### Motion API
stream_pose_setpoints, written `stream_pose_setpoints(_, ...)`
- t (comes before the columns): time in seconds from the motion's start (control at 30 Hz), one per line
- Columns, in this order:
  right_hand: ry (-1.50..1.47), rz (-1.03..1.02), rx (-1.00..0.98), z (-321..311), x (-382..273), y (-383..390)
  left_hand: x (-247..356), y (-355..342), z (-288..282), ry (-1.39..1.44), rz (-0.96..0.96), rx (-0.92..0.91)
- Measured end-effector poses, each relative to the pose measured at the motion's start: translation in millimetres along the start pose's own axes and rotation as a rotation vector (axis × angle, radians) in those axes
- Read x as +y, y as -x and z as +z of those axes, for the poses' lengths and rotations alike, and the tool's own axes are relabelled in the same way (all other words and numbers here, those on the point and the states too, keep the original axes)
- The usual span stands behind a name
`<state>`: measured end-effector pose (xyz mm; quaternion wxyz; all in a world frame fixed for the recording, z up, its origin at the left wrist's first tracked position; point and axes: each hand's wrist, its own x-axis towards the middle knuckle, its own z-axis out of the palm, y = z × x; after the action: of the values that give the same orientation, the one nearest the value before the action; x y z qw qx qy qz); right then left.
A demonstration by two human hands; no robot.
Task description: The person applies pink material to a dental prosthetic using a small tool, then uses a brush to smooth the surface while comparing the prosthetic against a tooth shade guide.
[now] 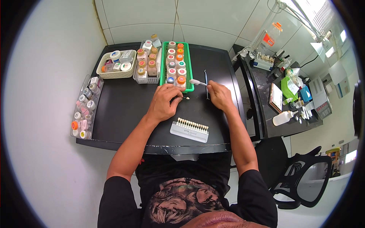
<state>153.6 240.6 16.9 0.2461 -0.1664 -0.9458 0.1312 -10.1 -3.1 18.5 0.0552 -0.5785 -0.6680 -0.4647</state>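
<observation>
My left hand (165, 100) is closed in a pinch on a small tooth-shaped shade tab (187, 98), just in front of a green basket (191, 81) of lidded jars. My right hand (219, 95) grips a white-tipped, brush-like tool (197, 82), held pointing left. A slim blue double-ended instrument (206, 76) is upright in the picture beside that hand, partly hidden by it. Nearer me on the black desk (121, 102) lies a grey shade guide (189, 133) with a row of tooth-coloured tabs.
A cream basket (104, 72) and clear bins (146, 79) of containers stand at the back left, another long bin (85, 108) along the left edge. A side bench (266, 117) holds a bottle (283, 117), trays and tools. A black chair (311, 182) stands at lower right.
</observation>
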Motion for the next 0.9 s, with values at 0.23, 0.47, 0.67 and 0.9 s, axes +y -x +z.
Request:
stream_pose_setpoints(0.23, 0.000, 0.020, 0.046, 8, -14, 4, 0, -1, 2, 0.023, -0.008, -0.006)
stream_pose_setpoints(0.47, 0.059, 0.070, 0.029, -3, -14, 3, 2, -1, -2, 0.016, -0.020, -0.008)
stream_pose_setpoints(0.67, 0.036, 0.037, 0.117, -21, -4, 12, 4, 0, 4, -0.015, 0.026, 0.079)
stream_pose_setpoints(0.9, -0.109, -0.049, 0.177, -28, -37, 51, 30, 19, 20, 0.414, -0.298, -0.028)
